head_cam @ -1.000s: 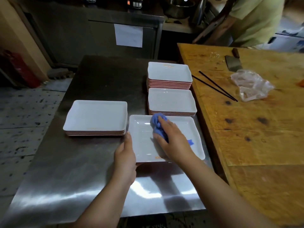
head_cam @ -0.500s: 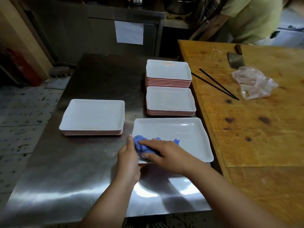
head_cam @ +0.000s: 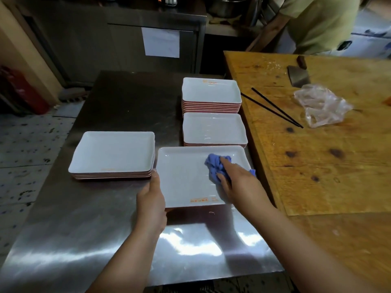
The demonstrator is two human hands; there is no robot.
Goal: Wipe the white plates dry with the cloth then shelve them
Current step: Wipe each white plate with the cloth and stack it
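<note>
Your right hand (head_cam: pixel 234 182) is down on the blue cloth (head_cam: pixel 218 166), fingers spread over the bunched fabric and pressing it into the far right corner of the single white plate (head_cam: pixel 186 178). That plate lies flat on the steel surface (head_cam: pixel 127 240), long axis running left to right in front of you, printed edge nearest you.

Your left hand (head_cam: pixel 151 199) has the plate by its near left corner, fingers curled along the left rim and steadying it. So the grip there is closed on the rim, while the cloth hand is flatter, pushing more than pinching.

Here's what matters: the unwiped stretch, as far as you can judge, lies to the left of the cloth, toward your left hand. A sweep along the long axis would bring the cloth across to that steadying hand.

Three stacks wait around you. The left stack (head_cam: pixel 112 153) sits just beside the plate's left edge, the near right stack (head_cam: pixel 213 130) touches or nearly touches its far edge, and the far stack (head_cam: pixel 211 94) is beyond that. Which pile is dry you cannot tell. No shelf is in view yet.
</note>
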